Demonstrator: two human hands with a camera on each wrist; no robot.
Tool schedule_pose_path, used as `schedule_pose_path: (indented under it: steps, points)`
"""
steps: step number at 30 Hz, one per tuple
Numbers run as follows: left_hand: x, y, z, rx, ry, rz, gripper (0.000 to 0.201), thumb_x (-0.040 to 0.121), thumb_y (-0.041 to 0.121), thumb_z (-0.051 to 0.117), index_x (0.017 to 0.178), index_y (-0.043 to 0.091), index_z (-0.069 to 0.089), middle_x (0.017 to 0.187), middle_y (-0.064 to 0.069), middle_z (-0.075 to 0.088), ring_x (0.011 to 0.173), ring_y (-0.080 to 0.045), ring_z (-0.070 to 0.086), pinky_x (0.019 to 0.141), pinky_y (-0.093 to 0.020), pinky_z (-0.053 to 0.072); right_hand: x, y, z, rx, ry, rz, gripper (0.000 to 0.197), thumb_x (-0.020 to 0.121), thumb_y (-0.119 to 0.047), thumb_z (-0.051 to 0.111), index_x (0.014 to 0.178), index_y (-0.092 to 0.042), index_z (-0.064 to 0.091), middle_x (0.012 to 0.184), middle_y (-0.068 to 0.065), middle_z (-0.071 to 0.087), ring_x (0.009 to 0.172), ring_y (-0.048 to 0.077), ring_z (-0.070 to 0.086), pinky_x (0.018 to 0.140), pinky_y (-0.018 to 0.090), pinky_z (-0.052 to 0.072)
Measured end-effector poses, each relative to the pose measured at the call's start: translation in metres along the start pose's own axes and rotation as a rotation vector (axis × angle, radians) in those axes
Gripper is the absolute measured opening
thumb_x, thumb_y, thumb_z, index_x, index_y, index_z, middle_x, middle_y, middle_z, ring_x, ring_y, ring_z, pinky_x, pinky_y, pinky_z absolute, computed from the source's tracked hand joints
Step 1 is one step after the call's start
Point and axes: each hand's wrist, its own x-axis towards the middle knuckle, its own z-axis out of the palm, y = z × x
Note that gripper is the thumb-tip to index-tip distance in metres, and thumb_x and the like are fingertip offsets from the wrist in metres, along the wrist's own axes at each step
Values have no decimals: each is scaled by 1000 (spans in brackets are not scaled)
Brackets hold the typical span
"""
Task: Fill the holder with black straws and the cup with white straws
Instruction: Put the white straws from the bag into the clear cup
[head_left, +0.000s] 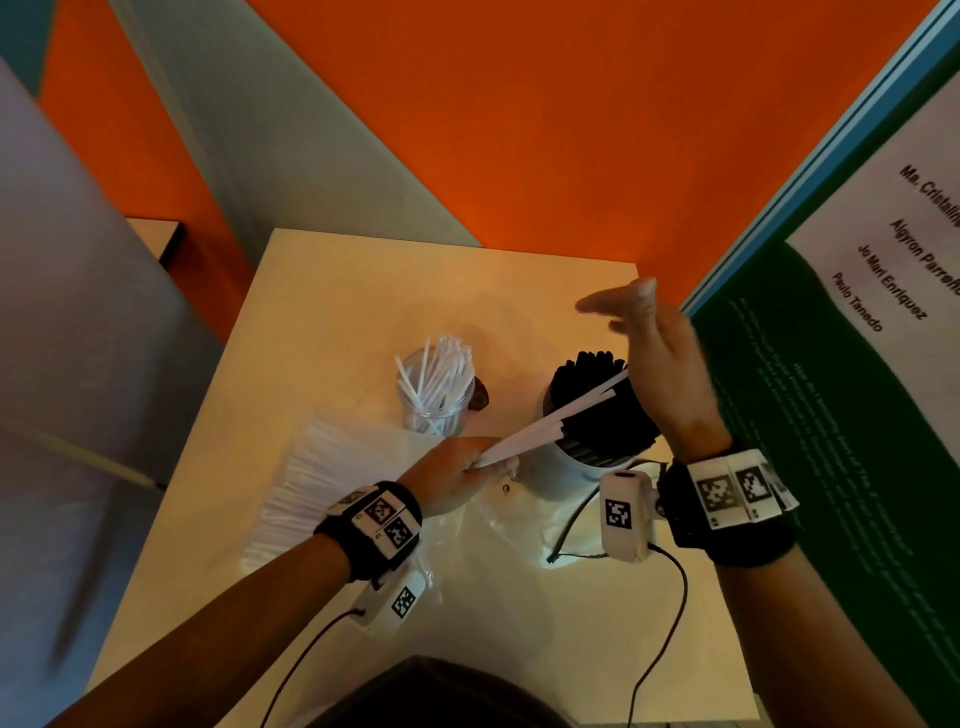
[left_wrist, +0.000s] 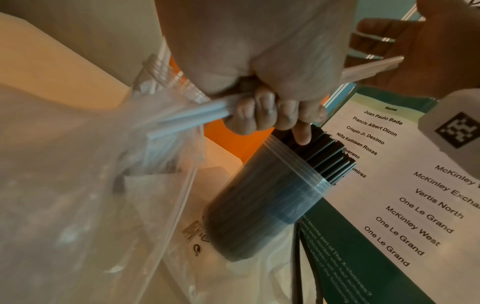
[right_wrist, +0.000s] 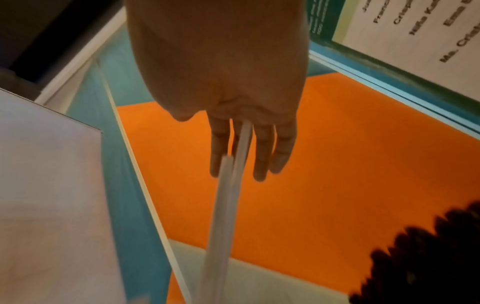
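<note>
So the left hand (head_left: 457, 473) is curled tight around a small bunch of thin white plastic straws (head_left: 550, 418), long axis slanting up and right until the tips meet the flat, spread-fingered right hand (head_left: 657, 364) over the white holder packed with black straws (head_left: 597, 410). The clear plastic cup of white straws (head_left: 439, 389) sits just left of that holder, nearer the left hand, so I'd guess the bunch swings left.
</note>
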Motion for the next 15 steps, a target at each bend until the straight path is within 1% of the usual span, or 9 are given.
schedule_pose_path:
  steps: [1,2,3,6,8,9,12,13,15]
  points:
    - [1,1,1,4,4,1,16,96,39,49,88,38,63,88,4,67,86,-13,63,83,-34,49,-3,2,5,10,-86,50,71,81,-80,12,92,-38,68,108,-14,68,103,-2,60,95,38,49]
    - [3,2,2,11,8,-1,16,97,39,50,87,40,62,86,7,66,83,-10,62,80,-32,49,-6,3,11,16,-153,83,74,78,-83,11,92,-38,68,107,-22,65,102,-12,57,95,30,46]
    - [5,4,2,19,10,-4,17,97,39,49,87,40,62,85,8,66,80,-8,62,78,-31,49,-8,5,17,28,-197,93,76,77,-84,11,92,-37,69,105,-25,65,100,-14,57,92,24,45]
    - [8,8,4,53,4,-10,21,98,44,45,81,43,59,81,15,65,78,-3,61,73,-23,47,-14,8,34,68,-265,77,76,80,-81,14,94,-30,70,103,-14,70,100,-3,63,92,27,49]
    - [9,13,4,35,3,-22,24,98,42,45,78,43,57,81,17,65,79,-1,61,74,-18,45,-17,8,44,58,-322,63,79,81,-79,15,98,-24,70,104,-10,70,99,-3,62,91,21,49]
    - [10,15,4,17,-3,-24,25,99,39,45,78,42,57,84,14,66,82,-3,62,76,-19,46,-19,8,49,44,-355,55,78,83,-76,17,99,-21,70,103,-9,70,98,-3,63,89,19,49]
    - [12,18,3,-14,-24,-29,28,101,30,43,78,37,58,91,5,68,89,-13,63,84,-29,47,-24,6,65,-6,-423,26,70,89,-62,22,101,-14,70,103,-3,70,99,7,64,93,33,50]
    - [12,18,2,-27,-23,-33,28,101,28,43,78,35,58,90,4,68,88,-13,62,84,-28,47,-24,6,68,3,-423,15,71,88,-63,23,102,-12,70,103,-2,69,100,10,64,94,33,50]
    - [11,16,0,-89,5,-26,28,101,23,44,79,30,60,84,8,66,79,-4,60,76,-18,45,-24,9,68,96,-355,-11,71,86,-67,27,108,-11,65,110,0,65,106,10,61,93,22,47]
